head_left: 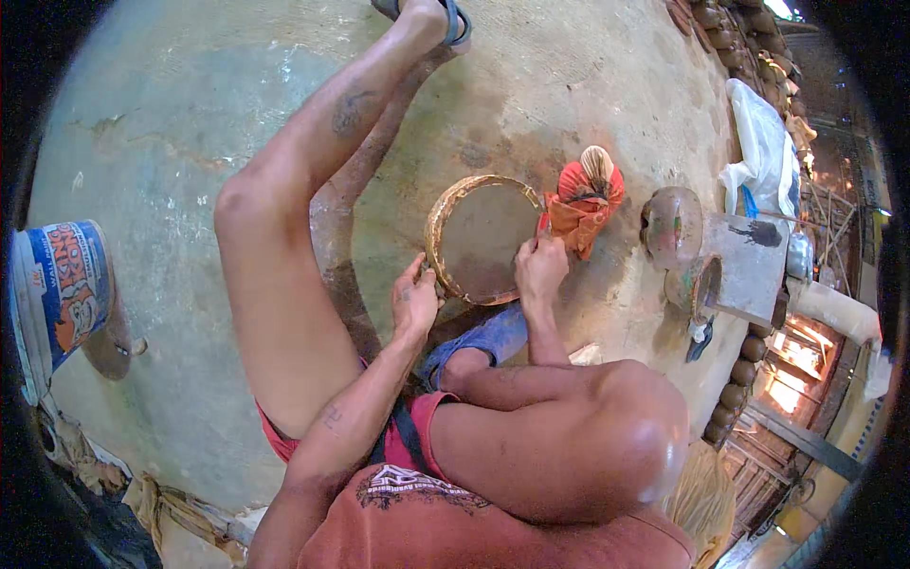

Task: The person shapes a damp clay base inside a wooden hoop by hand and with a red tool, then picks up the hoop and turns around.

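I sit on a concrete floor with my left leg stretched out and my right knee bent. A round shallow tray [482, 237] with a woven pale rim stands tilted on the floor in front of me. My left hand [414, 299] grips its near left rim. My right hand [540, 266] is closed at its right rim and seems to hold a small red-handled tool; the tool is mostly hidden. A bundle of red and orange cloth [583, 204] lies just right of the tray, touching it.
A blue and white plastic bucket [62, 294] stands at the far left. A brown clay pot [671, 226] and a grey board [749, 266] sit to the right, with white plastic sheet [763, 152] behind. A blue sandal [479, 339] lies under my right forearm.
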`<state>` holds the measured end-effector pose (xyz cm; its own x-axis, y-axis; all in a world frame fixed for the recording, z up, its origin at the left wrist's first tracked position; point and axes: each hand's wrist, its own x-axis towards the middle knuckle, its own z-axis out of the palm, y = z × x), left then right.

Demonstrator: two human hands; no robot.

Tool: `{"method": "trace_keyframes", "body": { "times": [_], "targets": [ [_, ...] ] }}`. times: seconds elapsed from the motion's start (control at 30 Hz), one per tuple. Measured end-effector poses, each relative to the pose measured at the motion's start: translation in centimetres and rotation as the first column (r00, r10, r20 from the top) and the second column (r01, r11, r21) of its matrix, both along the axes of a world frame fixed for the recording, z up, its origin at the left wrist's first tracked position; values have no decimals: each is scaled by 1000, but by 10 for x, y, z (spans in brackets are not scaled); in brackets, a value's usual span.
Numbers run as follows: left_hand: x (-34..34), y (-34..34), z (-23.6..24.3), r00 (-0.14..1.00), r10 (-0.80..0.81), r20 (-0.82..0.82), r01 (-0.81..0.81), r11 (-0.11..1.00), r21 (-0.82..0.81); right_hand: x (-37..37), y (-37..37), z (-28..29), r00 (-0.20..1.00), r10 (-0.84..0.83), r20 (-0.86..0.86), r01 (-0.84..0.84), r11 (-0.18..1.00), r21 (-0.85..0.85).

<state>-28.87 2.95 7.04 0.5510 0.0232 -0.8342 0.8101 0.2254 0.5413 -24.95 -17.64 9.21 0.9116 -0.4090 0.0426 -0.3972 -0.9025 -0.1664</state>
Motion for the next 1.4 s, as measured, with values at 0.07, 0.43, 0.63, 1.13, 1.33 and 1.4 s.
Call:
{"method": "trace_keyframes", "body": {
  "times": [0.07, 0.43, 0.63, 1.13, 1.33, 1.4],
  "targets": [
    [-2, 2, -3, 1000, 19, -7, -20, 999, -28, 15, 12, -5, 999, 24, 38, -24, 1000, -6],
    [5, 0, 9, 998, 34, -46, -37, 997, -70, 52, 70, -18, 837, 540, 82, -543, 839, 17],
    [2, 7, -2, 994, 86, -68, -97, 979, -177, 45, 50, 1, 776, 597, 201, -627, 763, 157],
    [1, 1, -11, 995, 84, -53, -91, 986, -140, 9, 85, -13, 810, 585, 42, -584, 797, 153],
    [4, 12, -2, 984, 128, -126, -155, 959, -238, -8, 43, 22, 683, 707, 182, -730, 667, 149],
    [0, 7, -9, 983, 133, -129, -160, 961, -225, 4, 12, 21, 893, 415, 173, -428, 903, 43]
  ]
}}
